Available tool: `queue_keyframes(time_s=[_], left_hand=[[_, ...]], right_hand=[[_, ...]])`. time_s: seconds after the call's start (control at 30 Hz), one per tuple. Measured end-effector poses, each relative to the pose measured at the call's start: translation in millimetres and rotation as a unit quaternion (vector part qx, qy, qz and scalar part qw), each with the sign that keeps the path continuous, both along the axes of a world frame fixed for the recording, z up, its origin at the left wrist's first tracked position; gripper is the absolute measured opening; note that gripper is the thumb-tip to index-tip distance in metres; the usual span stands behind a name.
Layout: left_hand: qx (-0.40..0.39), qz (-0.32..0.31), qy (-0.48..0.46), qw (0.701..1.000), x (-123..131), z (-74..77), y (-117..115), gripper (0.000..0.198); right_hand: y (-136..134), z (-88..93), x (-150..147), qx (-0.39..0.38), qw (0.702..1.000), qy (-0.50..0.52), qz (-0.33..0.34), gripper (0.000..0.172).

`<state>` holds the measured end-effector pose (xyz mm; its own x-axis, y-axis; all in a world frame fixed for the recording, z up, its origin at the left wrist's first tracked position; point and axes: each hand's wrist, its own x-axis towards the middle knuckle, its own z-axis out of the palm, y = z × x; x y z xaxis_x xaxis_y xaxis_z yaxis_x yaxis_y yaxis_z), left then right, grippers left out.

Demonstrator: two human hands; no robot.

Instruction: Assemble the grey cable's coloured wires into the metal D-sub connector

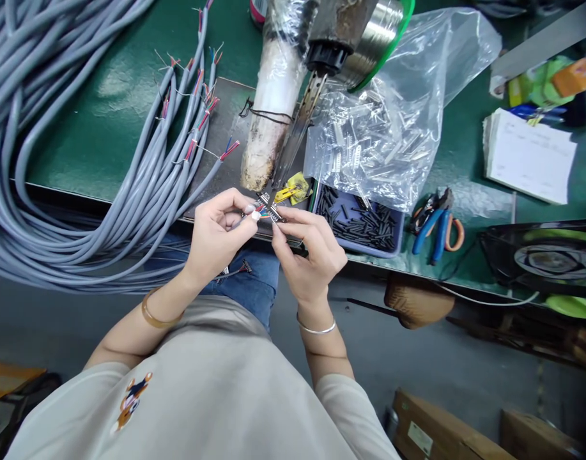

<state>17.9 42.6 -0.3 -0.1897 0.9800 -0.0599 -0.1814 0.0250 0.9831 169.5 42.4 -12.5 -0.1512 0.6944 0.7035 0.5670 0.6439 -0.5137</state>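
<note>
My left hand (220, 230) pinches the thin coloured wires (262, 211) at a cable end between thumb and fingertips. Closed at its fingertips, my right hand (312, 246) grips a small metal-edged connector (276, 216) beside those wires. Both hands meet at the table's front edge. Just above, the tip of a clamped soldering iron (293, 144) points down at the connector and wires; whether it touches them I cannot tell. A yellow piece (293, 189) lies behind my right fingers. Fingers hide much of the connector.
Grey cables (115, 211) with stripped ends are heaped at left. A white wrapped tube (268, 121) stands by the iron. To the right are a solder spool (376, 38), a plastic bag (379, 128) of connectors, a tray (393, 253) of black sleeves, cutters (434, 227) and a paper stack (530, 153).
</note>
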Motion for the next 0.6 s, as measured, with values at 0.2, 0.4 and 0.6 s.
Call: queue_keyframes(time_s=[0.2,0.4,0.6], left_hand=[[-0.012,-0.009,-0.024,1.000,-2.8,-2.9,1.9,0.012],[-0.044,-0.025,-0.057,0.997,-3.9,-4.7,-1.4,0.014],[-0.074,-0.046,-0.072,0.994,-3.8,-1.9,-5.8,0.021]], right_hand=[[-3.1,-0.4,1.0,0.042,0.997,-0.058,-0.002,0.016],[-4.7,-4.6,1.8,0.075,0.996,-0.056,-0.003,0.016],[-7.0,-2.5,-1.4,-0.029,0.999,0.038,-0.013,0.017]])
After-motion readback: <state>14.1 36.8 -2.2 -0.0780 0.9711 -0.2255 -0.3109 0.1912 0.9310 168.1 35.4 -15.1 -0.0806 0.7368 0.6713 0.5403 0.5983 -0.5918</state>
